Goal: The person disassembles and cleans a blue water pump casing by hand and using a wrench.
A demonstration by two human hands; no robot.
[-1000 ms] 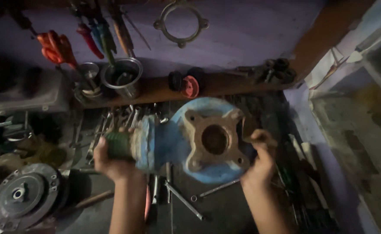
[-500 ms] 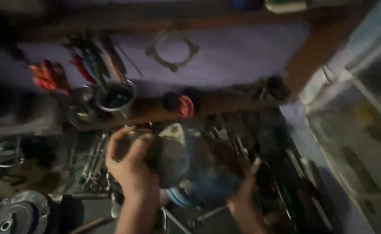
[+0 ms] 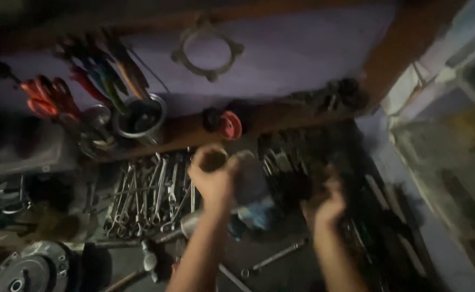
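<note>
Blue-painted cast metal, blurred by motion, is all that shows of the pump housing (image 3: 253,203), which sits off the bench (image 3: 280,270), carried between the two hands. The left hand (image 3: 211,176) is clenched around its dark round end, just above and left of the body; spanners (image 3: 151,197) lie in a row further left of that hand. The right hand (image 3: 326,203) is beside the housing's far side, too smeared to tell whether it grips. The housing looks mid-turn, not yet set down.
</note>
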